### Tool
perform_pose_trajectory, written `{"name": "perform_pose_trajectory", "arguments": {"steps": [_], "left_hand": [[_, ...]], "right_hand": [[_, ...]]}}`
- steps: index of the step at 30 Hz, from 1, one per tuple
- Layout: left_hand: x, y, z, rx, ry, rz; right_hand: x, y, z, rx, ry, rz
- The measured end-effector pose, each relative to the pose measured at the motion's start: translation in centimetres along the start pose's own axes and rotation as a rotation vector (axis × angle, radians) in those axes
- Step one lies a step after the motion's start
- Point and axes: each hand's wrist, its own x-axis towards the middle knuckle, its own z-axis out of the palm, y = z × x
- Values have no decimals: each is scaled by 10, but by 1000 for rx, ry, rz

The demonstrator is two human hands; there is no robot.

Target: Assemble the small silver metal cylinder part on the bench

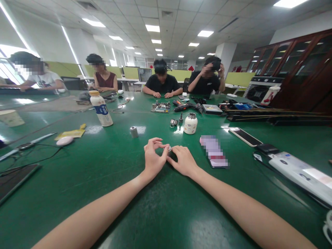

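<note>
At the far left of the hands, a paper cup point(11, 118) is standing on the green table point(111, 162); a watch point(24, 146) is lying nearer. Between the watch and the hands, a pale pink mouse point(64, 140) is resting just beside a yellow packet point(72, 134). Ahead and left of the hands, a yellow-capped bottle point(101, 111) is standing upright. A small metal cylinder point(134, 132) is standing near, just beyond the left hand point(155, 157). That hand is holding a small silvery piece point(169, 148) at its thumb and fingertips. The piece is sitting between the two hands, partly hidden by fingers. The right hand point(185, 160) is curving in from the opposite side, fingertips close against the piece; whether it is also gripping cannot be told. Beyond the right hand, a patterned white jar point(190, 125) is standing with its mouth uncovered. Right of that hand, a phone point(214, 152) is lying flat, screen lit; a second phone point(245, 136) is lying farther right.
</note>
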Motion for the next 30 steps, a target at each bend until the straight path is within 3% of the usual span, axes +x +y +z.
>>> {"name": "perform_pose_trajectory", "arguments": {"steps": [12, 21, 26, 30], "left_hand": [[2, 2, -3, -92, -81, -49], [3, 3, 1, -237, 16, -130], [13, -12, -2, -112, 64, -165], [16, -29, -3, 122, -81, -277]], "right_hand": [[0, 1, 1, 29, 4, -37], [-1, 1, 0, 30, 12, -37], [-1, 0, 1, 8, 20, -14], [-1, -1, 0, 13, 16, -10]]}}
